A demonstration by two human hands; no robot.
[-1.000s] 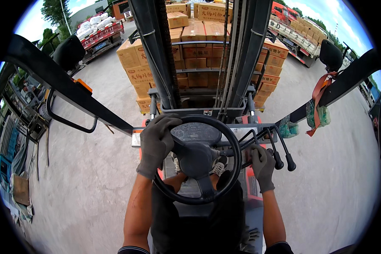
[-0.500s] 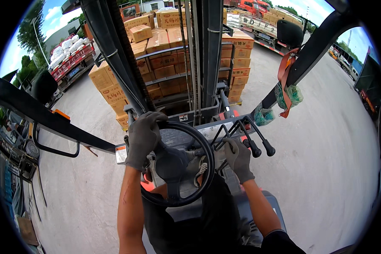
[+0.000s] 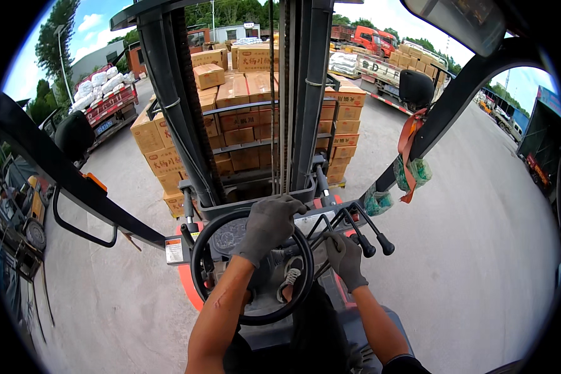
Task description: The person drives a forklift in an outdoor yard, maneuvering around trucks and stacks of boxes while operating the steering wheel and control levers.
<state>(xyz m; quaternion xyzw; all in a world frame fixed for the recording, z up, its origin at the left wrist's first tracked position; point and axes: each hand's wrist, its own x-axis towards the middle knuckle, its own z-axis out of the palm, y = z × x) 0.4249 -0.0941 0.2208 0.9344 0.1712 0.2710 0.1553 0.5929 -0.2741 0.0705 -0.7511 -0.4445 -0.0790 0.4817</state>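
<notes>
My left hand (image 3: pixel 269 228), in a grey work glove, is closed on the upper right of the black steering wheel (image 3: pixel 197 265). Its forearm crosses over the wheel and hides much of the hub. To the right of the wheel, my gloved right hand (image 3: pixel 345 258) is curled round a control lever; its top is hidden in the fingers. Further right, two more black levers (image 3: pixel 385 244) stand free of the hand. Beyond the dash rises the forklift's dark mast (image 3: pixel 311 93), with stacked brown cardboard boxes (image 3: pixel 165 159) behind it.
A red truck (image 3: pixel 121 101) loaded with white sacks stands at the far left. At the far right is a flatbed truck (image 3: pixel 380 68) carrying boxes. Black frame posts (image 3: pixel 458 93) flank me, the right one hung with an orange strap (image 3: pixel 406 149). Grey paving (image 3: pixel 474 249) surrounds the forklift.
My left hand has swung from the wheel's upper left to its upper right. The right hand stays at the lever. The view has tilted up slightly.
</notes>
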